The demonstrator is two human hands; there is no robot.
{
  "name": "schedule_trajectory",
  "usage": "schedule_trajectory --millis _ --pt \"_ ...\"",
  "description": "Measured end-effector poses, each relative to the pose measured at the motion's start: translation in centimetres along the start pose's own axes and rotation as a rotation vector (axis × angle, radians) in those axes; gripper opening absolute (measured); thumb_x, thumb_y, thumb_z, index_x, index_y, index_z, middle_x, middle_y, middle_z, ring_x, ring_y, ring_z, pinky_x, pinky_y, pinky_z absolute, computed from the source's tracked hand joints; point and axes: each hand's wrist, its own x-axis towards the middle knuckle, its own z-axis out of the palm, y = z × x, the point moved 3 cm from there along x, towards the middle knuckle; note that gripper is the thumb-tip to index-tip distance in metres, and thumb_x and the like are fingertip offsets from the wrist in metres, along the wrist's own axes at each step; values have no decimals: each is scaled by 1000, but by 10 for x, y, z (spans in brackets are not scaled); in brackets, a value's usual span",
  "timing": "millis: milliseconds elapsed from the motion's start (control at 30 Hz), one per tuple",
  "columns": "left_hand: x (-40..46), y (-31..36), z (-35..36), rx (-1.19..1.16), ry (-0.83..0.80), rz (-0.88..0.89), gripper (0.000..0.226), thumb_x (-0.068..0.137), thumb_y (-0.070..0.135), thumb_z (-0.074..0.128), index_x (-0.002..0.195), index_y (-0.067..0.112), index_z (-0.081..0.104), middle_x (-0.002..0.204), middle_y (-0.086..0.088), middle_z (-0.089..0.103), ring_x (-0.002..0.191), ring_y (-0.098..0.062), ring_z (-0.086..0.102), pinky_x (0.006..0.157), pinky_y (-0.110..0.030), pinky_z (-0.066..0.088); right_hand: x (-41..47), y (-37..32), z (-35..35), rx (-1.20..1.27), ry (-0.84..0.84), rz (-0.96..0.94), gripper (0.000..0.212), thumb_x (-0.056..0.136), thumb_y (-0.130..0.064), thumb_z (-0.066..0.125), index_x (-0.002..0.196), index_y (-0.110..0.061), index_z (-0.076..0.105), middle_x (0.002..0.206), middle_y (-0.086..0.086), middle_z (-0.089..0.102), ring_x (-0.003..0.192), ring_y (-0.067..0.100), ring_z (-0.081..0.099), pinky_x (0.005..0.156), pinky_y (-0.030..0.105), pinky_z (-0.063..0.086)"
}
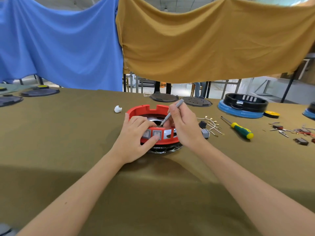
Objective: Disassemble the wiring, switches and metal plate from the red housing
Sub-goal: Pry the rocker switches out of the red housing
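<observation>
On the olive-green cloth-covered counter (68, 133), near its middle, sits the round red plastic housing (144, 109), resting on a dark ribbed base that shows at its near edge. A shiny metal plate (154, 118) lies inside the ring, and two grey rocker switches (157, 134) sit side by side in the near wall. The left hand (134, 138) grips that near wall, its fingers curled over the rim and its thumb pressed against the front just below the right-hand switch. The right hand (183, 123) holds a slim grey metal tool (171, 113) like a pen, fingers pinched round the shaft, with the tip pointing down inside the housing just behind the switches.

Just right of the housing lie loose white wires with brass terminals (212, 125), a small black switch (202, 124) and a grey switch (205, 133). Farther right lies a screwdriver with a green and yellow handle (242, 130), and beyond it a scatter of small wired parts (293, 132). A crumpled white scrap (117, 109) lies left of the housing. A black housing on a blue base (242, 106) stands at the far right.
</observation>
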Motion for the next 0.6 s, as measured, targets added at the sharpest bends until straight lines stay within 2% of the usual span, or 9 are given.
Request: schedule_trajectory --millis 100,300,433,500,600 --pt "1 -1 1 45 -6 -25 44 90 56 47 106 19 64 102 10 55 108 -15 49 112 -60 23 0 5 -1 -49 16 -2 26 106 -33 42 87 -17 52 64 -2 63 60 13 64 61 29 53" --pt "0 -2 3 68 7 -20 44 90 58 48 106 20 66 97 11 55 99 -15 50 111 -58 27 0 2 1 -172 -73 -77 21 106 -30 43 86 -27 51 63 -4 61 58 9 60 59 25 50" --pt "0 -3 3 38 12 -26 46 90 60 46 107 21 65 96 13 51 98 -11 46 113 -57 24 4 0 1 -252 -133 -80 23 106 -33 43 90 -18 53 66 3 65 61 17 63 60 31 52" --pt "0 -3 3 37 9 -28 46 90 60 45 107 22 64 95 15 49 98 -8 44 113 -56 24 8 -2 1 -293 -186 -78 24 106 -34 42 90 -20 51 66 1 64 60 13 62 58 26 52" --pt "0 -3 3 40 9 -28 47 90 61 45 107 22 64 96 14 50 100 -11 47 114 -57 23 18 -5 1 -334 -273 -5 27 106 -38 42 88 -20 51 64 -3 60 57 12 58 59 30 51"
